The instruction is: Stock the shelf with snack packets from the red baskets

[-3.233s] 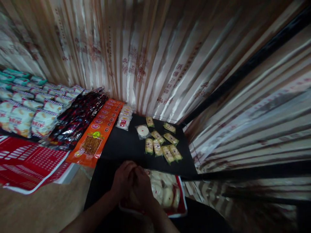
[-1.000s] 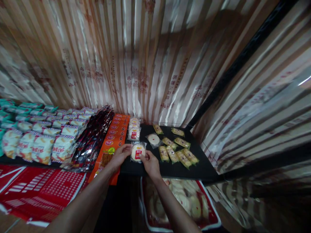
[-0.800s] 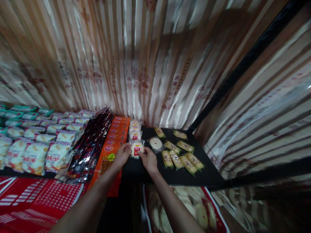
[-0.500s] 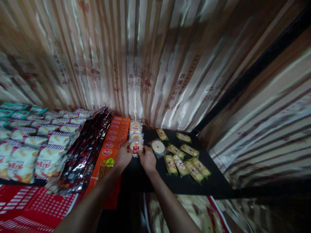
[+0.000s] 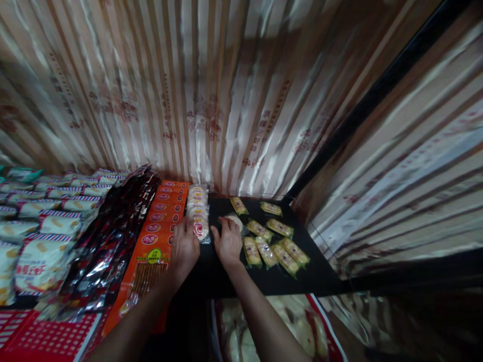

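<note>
A row of round white crackers in clear wrappers lies overlapped on a black shelf, a red mark on the front one. Just left of its front end is my left hand, holding nothing, its fingers loosely stretched over the edge of the orange packets. My right hand reaches over the shelf, thumb apart from the fingers. Its fingertips partly cover a single round wrapped cracker; whether they touch it I cannot tell.
Several yellow-green wrapped snacks lie loose on the right. Dark shiny packets and white snack bags fill the left side. Below are a red basket and a box of wrapped pale food. A striped plastic sheet hangs behind.
Both hands have come off the front cracker of the row. My left hand drew back to the left; my right hand moved over to the single round cracker. The view shifted right.
</note>
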Motion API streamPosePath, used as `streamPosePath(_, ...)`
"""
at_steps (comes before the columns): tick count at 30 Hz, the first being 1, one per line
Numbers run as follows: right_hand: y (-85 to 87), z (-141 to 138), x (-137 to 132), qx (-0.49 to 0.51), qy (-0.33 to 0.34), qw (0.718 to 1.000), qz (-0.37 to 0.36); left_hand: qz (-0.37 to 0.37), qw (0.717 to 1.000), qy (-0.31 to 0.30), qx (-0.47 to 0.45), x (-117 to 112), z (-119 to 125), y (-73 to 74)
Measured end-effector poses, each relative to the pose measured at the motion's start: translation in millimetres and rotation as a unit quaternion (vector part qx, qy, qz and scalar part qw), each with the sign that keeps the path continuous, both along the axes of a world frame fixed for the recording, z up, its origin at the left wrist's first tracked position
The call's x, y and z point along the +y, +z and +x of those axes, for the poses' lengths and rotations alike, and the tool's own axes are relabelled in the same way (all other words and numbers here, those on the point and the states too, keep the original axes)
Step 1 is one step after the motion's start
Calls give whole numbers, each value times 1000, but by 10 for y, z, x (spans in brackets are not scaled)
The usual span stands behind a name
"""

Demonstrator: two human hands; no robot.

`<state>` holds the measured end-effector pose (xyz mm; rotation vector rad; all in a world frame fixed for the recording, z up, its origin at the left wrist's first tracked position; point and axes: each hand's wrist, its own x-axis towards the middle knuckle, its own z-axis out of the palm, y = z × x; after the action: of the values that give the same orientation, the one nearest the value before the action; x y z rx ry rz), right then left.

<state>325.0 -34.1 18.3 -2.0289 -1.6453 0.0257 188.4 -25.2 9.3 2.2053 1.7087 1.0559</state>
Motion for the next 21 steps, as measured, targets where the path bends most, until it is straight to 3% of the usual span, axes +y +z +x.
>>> streamPosePath(3,85,203,-17,-58,0,996,-75,-6,998,-55,-32,-168,107,27)
streamPosePath(6,173,266,-40,-112,34,983,-140,-43,994,-68,-75,-376,236,7)
streamPosePath(12,296,240,-56,-158,80,970,-167,-70,988,-81,-108,-744,337,-16)
streamPosePath(17,533,483,-43,-114,53,980,-153,-95,986,-52,-128,-916,326,76)
streamPosePath(21,682,708,-168,33,68,994,-78,-135,974,-13,-179,-993,460,218)
